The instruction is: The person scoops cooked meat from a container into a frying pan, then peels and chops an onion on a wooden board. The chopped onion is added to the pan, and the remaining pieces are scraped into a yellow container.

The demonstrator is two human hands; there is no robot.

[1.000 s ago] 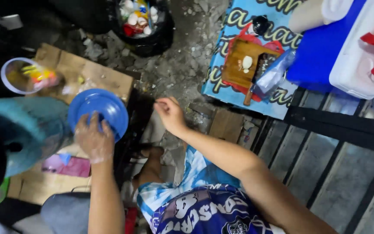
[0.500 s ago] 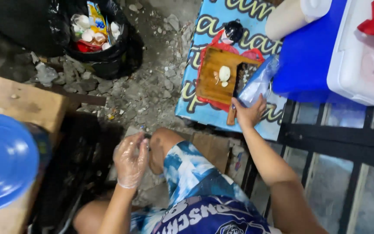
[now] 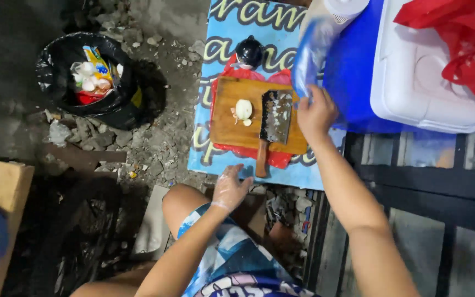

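Brown wooden cutting board [image 3: 232,118], red cloth [image 3: 276,159], blue cooler [image 3: 353,71], black bin [image 3: 61,82].

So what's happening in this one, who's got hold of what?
A seated person works at a low table under a printed blue cover. Their right hand grips a clear plastic bag by the blue-and-white cooler. The left hand, in a thin clear glove, hovers at the table's near edge, holding nothing. On the wooden cutting board lie a cleaver and a peeled pale bulb, perhaps onion or garlic. A lined trash bin stands on the rubble to the left.
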